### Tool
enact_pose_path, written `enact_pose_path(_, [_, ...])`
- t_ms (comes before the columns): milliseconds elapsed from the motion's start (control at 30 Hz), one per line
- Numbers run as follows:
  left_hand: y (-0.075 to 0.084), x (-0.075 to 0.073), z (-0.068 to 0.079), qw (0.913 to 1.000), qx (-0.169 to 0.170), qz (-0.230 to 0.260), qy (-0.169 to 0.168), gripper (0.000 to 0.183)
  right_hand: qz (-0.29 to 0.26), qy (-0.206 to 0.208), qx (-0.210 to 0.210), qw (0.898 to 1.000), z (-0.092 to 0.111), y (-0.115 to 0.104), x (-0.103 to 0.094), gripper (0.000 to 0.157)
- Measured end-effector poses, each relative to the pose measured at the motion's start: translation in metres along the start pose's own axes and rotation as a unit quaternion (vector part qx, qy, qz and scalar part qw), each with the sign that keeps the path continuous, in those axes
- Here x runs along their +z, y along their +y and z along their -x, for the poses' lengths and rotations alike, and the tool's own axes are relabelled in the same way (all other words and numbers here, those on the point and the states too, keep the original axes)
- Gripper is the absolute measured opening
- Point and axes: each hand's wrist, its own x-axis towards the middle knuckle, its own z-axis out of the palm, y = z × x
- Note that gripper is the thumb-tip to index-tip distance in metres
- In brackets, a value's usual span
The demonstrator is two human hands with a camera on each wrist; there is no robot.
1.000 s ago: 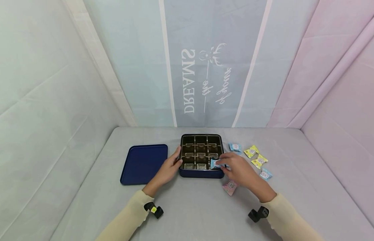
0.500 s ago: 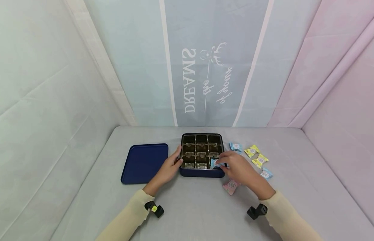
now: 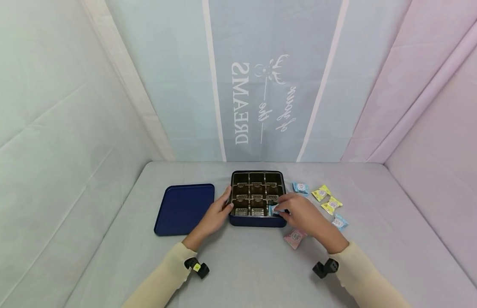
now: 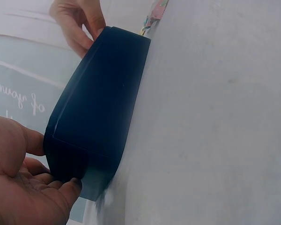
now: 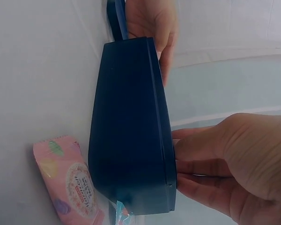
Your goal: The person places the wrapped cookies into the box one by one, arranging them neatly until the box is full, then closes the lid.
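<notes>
A dark blue square tin box [image 3: 257, 221] stands uncovered, with a gold-brown divided tray inside. At the tin's left side, my left hand [image 3: 214, 217] holds it, thumb by the rim; in the left wrist view the fingers of the left hand [image 4: 33, 183] bend against its side wall. My right hand [image 3: 304, 214] pinches a blue wrapped candy [image 3: 272, 209] in the front right compartment. The tin's wall hides this candy from the right wrist view, where the right hand [image 5: 239, 164] shows over the rim. A pink wrapped candy [image 3: 294, 239] lies just below the right hand.
The tin's blue lid [image 3: 184, 209] lies flat on the left. Right of the tin are a blue candy [image 3: 300, 188], a yellow candy [image 3: 320, 193], another yellow candy [image 3: 331, 205] and another blue candy [image 3: 340, 222]. Fabric walls [image 3: 107, 171] border the grey tabletop.
My right hand has shifted very slightly, and the blue candy sits a little lower in the front right compartment. The left hand and the tin stay in place.
</notes>
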Motion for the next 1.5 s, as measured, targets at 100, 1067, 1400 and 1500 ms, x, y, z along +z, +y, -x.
enact_pose_path(100, [-0.001, 0.002, 0.000, 1.0000, 0.002, -0.003, 0.003, 0.064, -0.002, -0.001, -0.001, 1.000, 0.000, 0.001, 0.001, 0.017])
enact_pose_path(1067, [-0.002, 0.007, 0.002, 0.9999, 0.011, 0.004, 0.012, 0.063, -0.034, -0.004, -0.018, 0.999, -0.002, 0.004, 0.008, 0.020])
enact_pose_path(1400, [0.006, 0.004, 0.003, 0.9999, 0.006, 0.007, 0.008, 0.063, -0.047, -0.008, -0.022, 0.999, -0.004, 0.007, 0.008, 0.017])
enact_pose_path(1500, [0.000, 0.005, 0.001, 0.9998, 0.009, 0.013, 0.013, 0.064, -0.050, -0.001, -0.024, 0.998, -0.003, 0.007, 0.009, 0.015])
